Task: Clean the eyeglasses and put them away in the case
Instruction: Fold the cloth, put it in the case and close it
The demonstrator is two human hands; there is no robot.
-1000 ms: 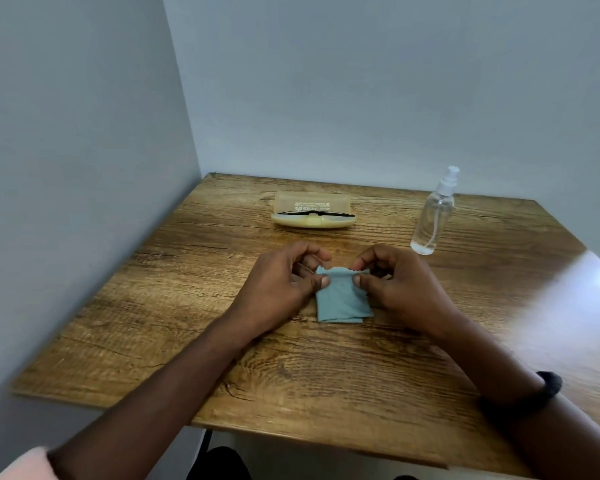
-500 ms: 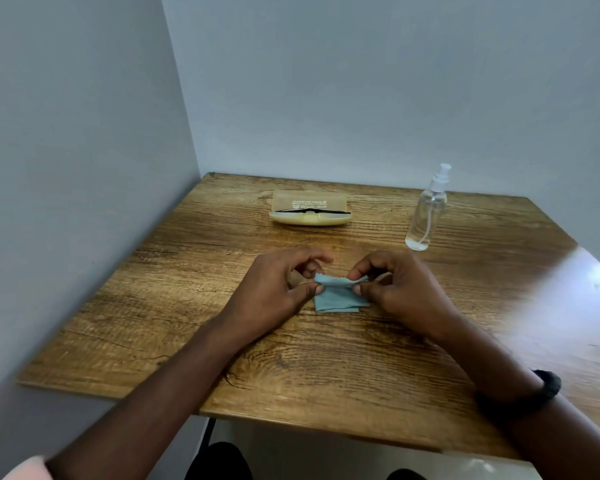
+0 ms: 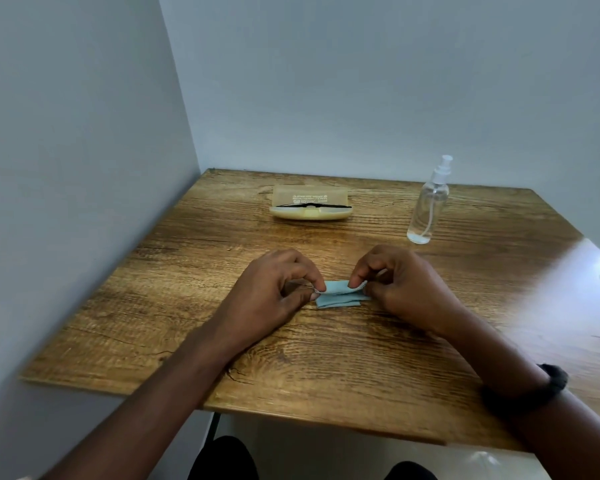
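Pinching the folded blue cleaning cloth [image 3: 340, 294] at its two upper corners, the person works at the middle of the wooden table [image 3: 326, 368]. The left hand [image 3: 274, 289] nips the left corner between thumb and forefinger, the other fingers curled in. The right hand [image 3: 399, 287] does the same at the right corner. Both grips are narrow and closed on the fabric. The cloth's lower part lies flat on the wood while the held edge is lifted a little, its long axis running left to right between the hands.

The eyeglasses [image 3: 314, 205] lie in the open yellowish case [image 3: 311, 206], straight ahead of the hands toward the back wall and well apart from them. Their dark frame runs left to right, parallel to the cloth. A clear spray bottle [image 3: 429, 206] stands upright to the right of the case, nearer the right hand.

As I judge it, the cloth is being folded small, which suits stowing it with the glasses before the case is shut. That means a reach forward, away from the body. The case sits slightly left of the midline, so the left hand looks a touch nearer, though either could reach it. The raised lid stands at the far side, so entry comes from the front.
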